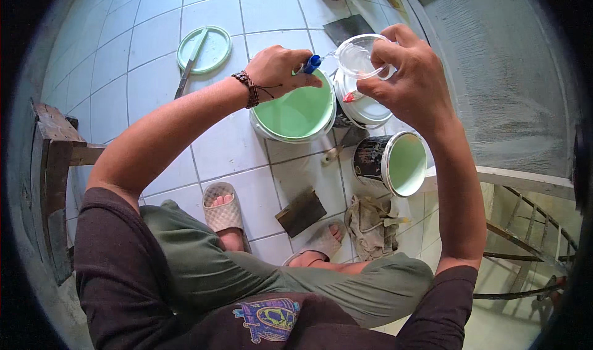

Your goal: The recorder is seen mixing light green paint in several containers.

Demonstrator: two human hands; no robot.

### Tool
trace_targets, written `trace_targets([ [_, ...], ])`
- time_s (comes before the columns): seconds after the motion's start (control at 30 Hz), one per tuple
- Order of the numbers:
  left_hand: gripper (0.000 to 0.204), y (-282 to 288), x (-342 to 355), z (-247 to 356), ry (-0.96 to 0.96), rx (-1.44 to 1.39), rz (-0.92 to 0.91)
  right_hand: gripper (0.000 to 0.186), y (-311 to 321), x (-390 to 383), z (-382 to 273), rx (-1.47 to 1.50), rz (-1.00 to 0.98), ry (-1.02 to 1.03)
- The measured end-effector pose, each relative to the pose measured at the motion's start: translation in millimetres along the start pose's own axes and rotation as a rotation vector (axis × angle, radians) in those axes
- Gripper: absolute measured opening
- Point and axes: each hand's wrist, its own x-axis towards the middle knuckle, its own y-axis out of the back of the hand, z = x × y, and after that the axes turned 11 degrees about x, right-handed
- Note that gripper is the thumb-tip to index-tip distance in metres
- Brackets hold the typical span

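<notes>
My left hand is closed on a small blue cylindrical object above a white bucket of pale green paint. My right hand grips a clear plastic cup, tilted just right of the blue object; something clear, too small to make out, lies between them. Below the cup sits another white container with a red item on top. A dark can with pale green inside stands to the lower right of the bucket.
A green lid with a stick and blade lies at left on the tiles. Dark boards, a rag and my sandalled feet are below. A wooden frame is at left, a grey panel and metal rack at right.
</notes>
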Motion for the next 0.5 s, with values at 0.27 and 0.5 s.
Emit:
trace_targets([
  [0.27, 0.041, -3.3, 1.2, -0.4, 0.002, -0.012, 0.001, 0.029, 3.9, 3.5, -3.8, -0.077, -0.067, -0.044],
  [0.5, 0.038, -1.5, 1.3, 2.7, 0.002, -0.019, -0.003, 0.029, 2.1, 7.0, -2.2, -0.125, -0.078, 0.0],
])
